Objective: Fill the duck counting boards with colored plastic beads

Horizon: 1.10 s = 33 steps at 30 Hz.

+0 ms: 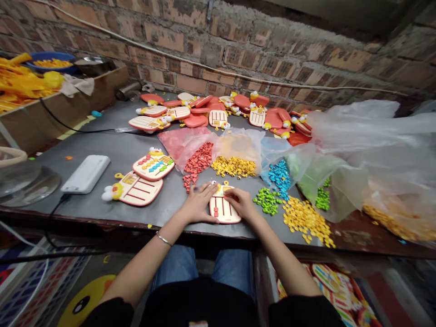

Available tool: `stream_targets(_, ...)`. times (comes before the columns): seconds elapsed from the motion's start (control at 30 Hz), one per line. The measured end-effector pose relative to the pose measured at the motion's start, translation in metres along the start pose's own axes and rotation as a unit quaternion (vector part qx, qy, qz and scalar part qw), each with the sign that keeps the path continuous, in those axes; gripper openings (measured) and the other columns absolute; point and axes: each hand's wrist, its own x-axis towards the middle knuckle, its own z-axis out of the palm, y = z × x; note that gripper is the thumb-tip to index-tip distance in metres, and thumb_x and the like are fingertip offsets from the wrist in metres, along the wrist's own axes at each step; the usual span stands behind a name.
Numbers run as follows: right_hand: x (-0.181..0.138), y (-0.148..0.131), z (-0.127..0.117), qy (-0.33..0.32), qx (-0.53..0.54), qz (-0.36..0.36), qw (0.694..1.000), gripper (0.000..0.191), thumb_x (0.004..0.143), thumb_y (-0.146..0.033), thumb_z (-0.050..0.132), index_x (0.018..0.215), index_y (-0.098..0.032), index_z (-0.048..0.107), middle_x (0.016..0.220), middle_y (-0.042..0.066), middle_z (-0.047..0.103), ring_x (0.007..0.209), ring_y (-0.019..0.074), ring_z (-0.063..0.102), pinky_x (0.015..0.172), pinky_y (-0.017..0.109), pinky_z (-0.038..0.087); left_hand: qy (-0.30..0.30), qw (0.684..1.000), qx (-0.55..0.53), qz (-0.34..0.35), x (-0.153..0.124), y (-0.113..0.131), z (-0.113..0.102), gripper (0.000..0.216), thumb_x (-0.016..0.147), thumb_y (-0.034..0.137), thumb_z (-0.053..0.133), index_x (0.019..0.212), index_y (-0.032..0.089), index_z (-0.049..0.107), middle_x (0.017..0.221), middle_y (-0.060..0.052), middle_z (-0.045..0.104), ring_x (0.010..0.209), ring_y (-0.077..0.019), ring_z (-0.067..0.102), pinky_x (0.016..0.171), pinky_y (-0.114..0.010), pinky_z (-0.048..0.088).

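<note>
A cream, red-edged toy board (227, 215) with long slots lies flat at the table's front edge. Red beads (215, 212) sit in the lower end of its left slot. My left hand (197, 203) grips the board's left side, with the thumb at the lower edge and fingers near the top. At the upper right of the slots, my right hand (244, 203) is closed in a pinch; the fingertips hide whatever is between them. To the left, a board filled with coloured beads (154, 166) overlaps another slotted board (140, 190).
Red beads (199, 159), yellow beads (235, 166), blue beads (279, 176) and green beads (268, 201) spill from plastic bags. More yellow pieces (306, 218) lie at right. Behind are piled boards (195, 119); a white power bank (86, 174) is at left.
</note>
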Motion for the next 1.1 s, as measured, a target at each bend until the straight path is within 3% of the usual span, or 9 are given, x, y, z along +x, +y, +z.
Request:
stream_targets(0.1,0.014,-0.014,0.014,-0.027,0.029,0.008,0.999,0.011,0.084,-0.023,0.061,0.093,-0.019,0.066,0.086,0.006,0.069,0.076,0.0187,0.061,0.072,0.031,0.049,0.003,1.0,-0.002,0.0,0.0,0.0,0.0,0.121,0.058,0.075,0.069,0.153,0.025,0.014,0.157,-0.011,0.026,0.142,-0.0373,0.021,0.11,-0.057,0.013)
stream_targets(0.27,0.021,-0.018,0.005,-0.166,0.159,0.014,0.973,0.019,0.079,-0.033,0.07,0.09,-0.018,0.068,0.079,0.003,0.068,0.069,0.0168,0.062,0.067,0.028,0.049,-0.002,1.0,-0.003,0.0,0.0,0.001,-0.003,0.113,0.063,0.077,0.063,0.153,0.025,0.017,0.157,-0.011,0.026,0.142,-0.0352,0.022,0.111,-0.056,0.013)
stream_targets(0.37,0.035,-0.013,-0.005,-0.156,0.188,0.014,0.97,0.022,0.083,-0.037,0.064,0.09,-0.017,0.068,0.081,0.004,0.069,0.073,0.0177,0.063,0.068,0.028,0.049,-0.004,1.0,0.007,0.009,0.0,0.001,-0.003,0.112,0.065,0.078,0.06,0.153,0.024,0.016,0.157,-0.013,0.026,0.142,-0.0355,0.021,0.11,-0.056,0.014)
stream_targets(0.5,0.082,-0.02,0.012,-0.096,0.085,-0.027,0.991,0.014,0.089,-0.026,0.057,0.09,-0.018,0.068,0.083,0.004,0.067,0.075,0.0165,0.061,0.07,0.028,0.047,0.005,0.999,0.02,0.03,0.001,0.0,-0.001,0.109,0.066,0.077,0.06,0.151,0.021,0.023,0.154,-0.015,0.031,0.141,-0.0375,0.022,0.11,-0.054,0.016)
stream_targets(0.67,0.137,-0.035,0.062,-0.166,-0.139,-0.107,0.97,0.018,0.086,-0.009,0.055,0.096,-0.015,0.069,0.098,0.009,0.06,0.078,0.0156,0.055,0.073,0.026,0.043,0.012,1.0,0.009,0.028,-0.001,-0.001,0.0,0.101,0.06,0.075,0.067,0.142,0.023,0.039,0.143,-0.014,0.045,0.132,-0.0381,0.034,0.11,-0.053,0.018)
stream_targets(0.77,0.147,-0.036,0.074,-0.195,-0.188,-0.115,0.956,0.019,0.087,-0.008,0.052,0.093,-0.015,0.069,0.097,0.008,0.058,0.074,0.0152,0.053,0.069,0.026,0.042,0.013,1.0,0.01,0.025,-0.001,0.0,0.0,0.1,0.06,0.075,0.068,0.141,0.022,0.04,0.141,-0.013,0.047,0.13,-0.0374,0.036,0.11,-0.053,0.019)
stream_targets(0.9,0.133,-0.028,0.056,-0.145,-0.09,-0.12,0.978,0.015,0.087,-0.01,0.054,0.091,-0.014,0.068,0.102,0.009,0.059,0.087,0.0161,0.057,0.078,0.025,0.045,0.003,0.999,0.023,0.022,-0.001,0.0,0.0,0.106,0.062,0.077,0.065,0.145,0.019,0.036,0.148,-0.015,0.04,0.136,-0.0381,0.029,0.111,-0.055,0.016)
stream_targets(1.1,0.079,0.002,-0.001,-0.029,0.046,-0.051,0.997,0.014,0.087,-0.02,0.058,0.097,-0.017,0.068,0.095,0.008,0.067,0.088,0.0189,0.063,0.077,0.031,0.051,-0.006,0.999,0.03,0.015,0.001,-0.001,0.002,0.115,0.063,0.08,0.06,0.153,0.024,0.015,0.158,-0.014,0.021,0.144,-0.0367,0.017,0.112,-0.057,0.006)
